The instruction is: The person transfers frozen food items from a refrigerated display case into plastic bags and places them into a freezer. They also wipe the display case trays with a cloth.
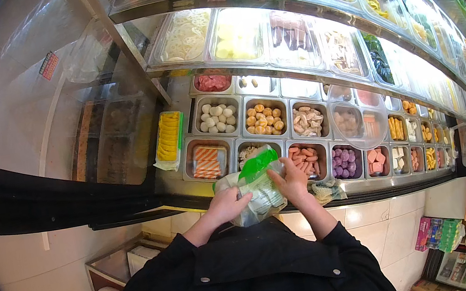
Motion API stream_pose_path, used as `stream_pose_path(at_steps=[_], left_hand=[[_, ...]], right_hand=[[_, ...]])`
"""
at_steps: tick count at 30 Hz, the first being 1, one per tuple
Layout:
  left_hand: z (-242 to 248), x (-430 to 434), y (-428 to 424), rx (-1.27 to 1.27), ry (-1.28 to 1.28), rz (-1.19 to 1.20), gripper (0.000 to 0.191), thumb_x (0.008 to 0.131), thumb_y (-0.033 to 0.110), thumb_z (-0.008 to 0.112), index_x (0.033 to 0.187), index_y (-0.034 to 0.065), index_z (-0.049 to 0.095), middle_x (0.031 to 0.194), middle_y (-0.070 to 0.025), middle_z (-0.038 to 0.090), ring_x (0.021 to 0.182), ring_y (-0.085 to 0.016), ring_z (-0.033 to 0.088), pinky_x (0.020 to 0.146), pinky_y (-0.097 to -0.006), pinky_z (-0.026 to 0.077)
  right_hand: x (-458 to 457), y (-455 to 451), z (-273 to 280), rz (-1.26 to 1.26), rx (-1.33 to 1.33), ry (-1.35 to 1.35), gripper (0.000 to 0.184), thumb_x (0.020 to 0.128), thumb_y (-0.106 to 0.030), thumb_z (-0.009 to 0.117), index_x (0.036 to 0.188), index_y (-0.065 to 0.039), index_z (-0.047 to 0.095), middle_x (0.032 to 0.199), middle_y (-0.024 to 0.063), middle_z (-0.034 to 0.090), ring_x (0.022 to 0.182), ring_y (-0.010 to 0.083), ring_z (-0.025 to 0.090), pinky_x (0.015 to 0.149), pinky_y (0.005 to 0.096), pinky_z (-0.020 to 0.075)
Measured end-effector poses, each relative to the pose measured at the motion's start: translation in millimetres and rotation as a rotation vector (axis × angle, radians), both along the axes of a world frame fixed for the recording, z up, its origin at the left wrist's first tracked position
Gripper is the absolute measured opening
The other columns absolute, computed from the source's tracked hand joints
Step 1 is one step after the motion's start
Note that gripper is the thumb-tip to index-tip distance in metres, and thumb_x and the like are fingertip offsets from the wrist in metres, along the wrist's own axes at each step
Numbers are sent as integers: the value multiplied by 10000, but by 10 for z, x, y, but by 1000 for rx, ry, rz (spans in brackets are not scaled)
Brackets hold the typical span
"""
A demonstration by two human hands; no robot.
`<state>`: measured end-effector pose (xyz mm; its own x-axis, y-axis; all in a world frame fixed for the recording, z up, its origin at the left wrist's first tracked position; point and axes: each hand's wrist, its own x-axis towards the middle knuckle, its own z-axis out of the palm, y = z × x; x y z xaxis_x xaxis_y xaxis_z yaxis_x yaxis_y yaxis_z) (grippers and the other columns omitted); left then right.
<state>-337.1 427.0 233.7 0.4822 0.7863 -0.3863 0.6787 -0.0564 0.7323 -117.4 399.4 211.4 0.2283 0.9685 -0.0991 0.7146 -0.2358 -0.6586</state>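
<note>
A clear plastic food bag with green printing (262, 188) is held in front of me, over the near edge of the food display. My left hand (229, 205) grips its left side, with the thumb across the front. On the right side, my right hand (289, 178) pinches the bag near its green upper part. What the bag contains cannot be made out. Behind it, a steel pan of pale ring-shaped pieces (247, 154) is partly hidden. Small sausages (308, 156) fill the pan beside my right hand, and a pan of orange-and-white striped sticks (208, 162) stands to the left.
A tray of yellow pieces (169, 136) sits at the left end. A round clear lid (358, 115) lies across several pans. A patterned cloth (327, 190) rests on the near ledge. Metal shelf rails (248, 67) with clear food tubs (238, 35) overhang the pans.
</note>
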Motion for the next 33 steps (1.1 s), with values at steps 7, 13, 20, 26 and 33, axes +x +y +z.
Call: stream_pose_path(at_steps=[7, 13, 20, 26, 33], left_hand=[[-131, 13, -9, -99, 6, 139, 338, 777, 300, 686, 661, -10, 615, 496, -94, 541, 445, -136, 518, 443, -309, 409], [-80, -29, -42, -395, -361, 260, 245, 815, 192, 679, 638, 43, 597, 534, -4, 551, 439, -61, 483, 405, -221, 366], [3, -43, -21, -480, -444, 208, 134, 825, 113, 657, 728, 22, 635, 577, 12, 553, 457, -47, 482, 407, -210, 366], [20, -14, -34, -479, -352, 255, 235, 780, 97, 698, 982, 24, 602, 724, -12, 596, 506, -48, 506, 448, -202, 412], [57, -75, 272, -743, -374, -121, 381, 834, 177, 645, 1152, 37, 489, 812, -36, 594, 525, -64, 558, 436, -186, 410]], right_hand=[[-159, 72, 445, 548, 362, -354, 810, 750, -623, 546, 1227, 29, 487, 1366, 184, 375, 1331, 367, 250, 1078, 464, 207], [-170, 135, 526, 706, 209, -391, 933, 629, -637, 637, 1234, 54, 471, 1348, 192, 404, 1329, 343, 272, 1089, 451, 204], [-271, 78, 500, 848, -90, -183, 654, 585, -490, 754, 1015, -28, 582, 723, 151, 610, 756, 327, 614, 678, 414, 472], [-128, 208, 388, 858, -376, 370, 452, 658, -367, 749, 868, 5, 601, 718, 132, 619, 662, 244, 594, 616, 355, 457], [37, 419, 214, 844, -602, 733, 429, 696, -258, 775, 982, 18, 613, 781, 43, 610, 766, 92, 548, 682, 267, 460]])
